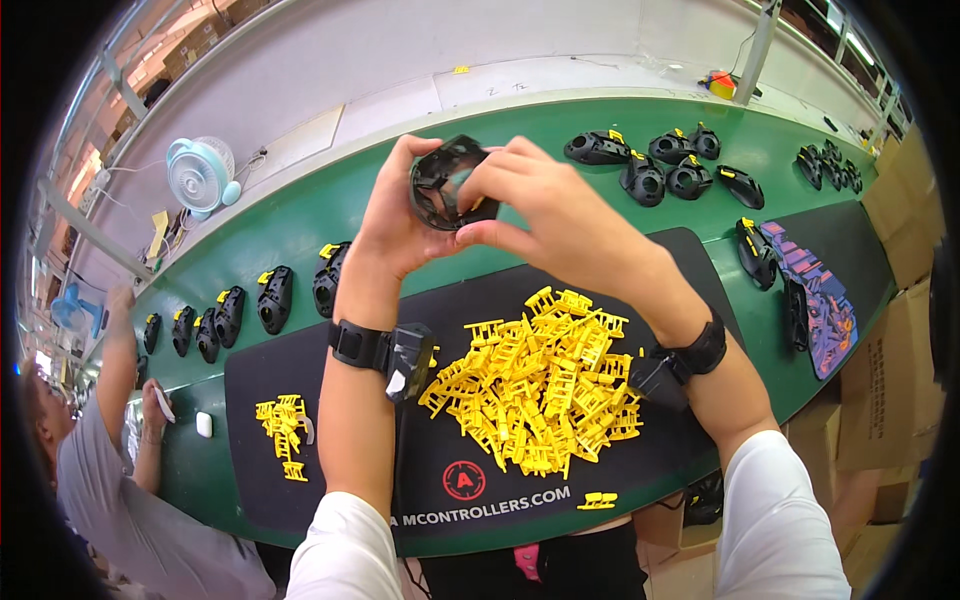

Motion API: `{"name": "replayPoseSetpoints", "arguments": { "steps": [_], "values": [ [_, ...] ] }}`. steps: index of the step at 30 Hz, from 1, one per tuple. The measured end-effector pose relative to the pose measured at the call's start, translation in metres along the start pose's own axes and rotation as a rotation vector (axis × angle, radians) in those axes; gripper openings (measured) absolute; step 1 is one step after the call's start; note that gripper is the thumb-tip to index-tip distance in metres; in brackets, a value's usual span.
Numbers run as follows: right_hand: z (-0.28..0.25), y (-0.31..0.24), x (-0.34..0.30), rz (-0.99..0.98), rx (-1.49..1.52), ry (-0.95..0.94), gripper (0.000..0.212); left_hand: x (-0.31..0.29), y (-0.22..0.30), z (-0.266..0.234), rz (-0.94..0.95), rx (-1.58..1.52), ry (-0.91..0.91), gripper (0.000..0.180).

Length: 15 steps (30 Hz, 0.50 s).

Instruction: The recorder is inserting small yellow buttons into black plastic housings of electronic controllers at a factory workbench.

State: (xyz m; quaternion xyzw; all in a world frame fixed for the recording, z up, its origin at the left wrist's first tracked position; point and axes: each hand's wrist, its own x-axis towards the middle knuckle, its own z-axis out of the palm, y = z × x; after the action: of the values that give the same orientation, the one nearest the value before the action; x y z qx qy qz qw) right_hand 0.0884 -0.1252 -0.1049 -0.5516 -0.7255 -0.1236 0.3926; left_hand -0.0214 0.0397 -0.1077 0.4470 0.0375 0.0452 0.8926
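Note:
My left hand (385, 225) is raised over the middle of the bench, its fingers wrapped round a black moulded plastic shell (432, 203) with its hollow side toward me. The fingers of my right hand (545, 205) are bent into the shell's hollow, with the thumb at its lower edge. A speck of yellow shows by those fingertips, but what they pinch is hidden. Below my hands, a large heap of yellow plastic clip-like parts (540, 385) lies on a black mat (345, 500). A smaller group of the same yellow parts (285, 425) lies to the left.
Black shells with yellow parts on them stand in a row at left (275, 300) and in a cluster at far right (690, 178). A patterned purple panel (820, 300) lies at right, by cardboard boxes (885, 380). A fan (202, 178) stands behind. Another person (130, 480) works at left.

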Motion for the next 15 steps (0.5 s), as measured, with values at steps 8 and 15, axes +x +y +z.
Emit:
{"name": "replayPoseSetpoints", "arguments": {
  "steps": [8, 15],
  "values": [
    [0.033, -0.005, -0.024, 0.332, 0.057, -0.828, 0.025, -0.006, 0.0, -0.063, -0.408, 1.74, 0.657, 0.087],
    [0.005, 0.054, -0.024, 0.455, 0.039, -0.218, 0.01, -0.005, -0.008, -0.055, -0.245, 1.919, 0.789, 0.078]
  ]
}}
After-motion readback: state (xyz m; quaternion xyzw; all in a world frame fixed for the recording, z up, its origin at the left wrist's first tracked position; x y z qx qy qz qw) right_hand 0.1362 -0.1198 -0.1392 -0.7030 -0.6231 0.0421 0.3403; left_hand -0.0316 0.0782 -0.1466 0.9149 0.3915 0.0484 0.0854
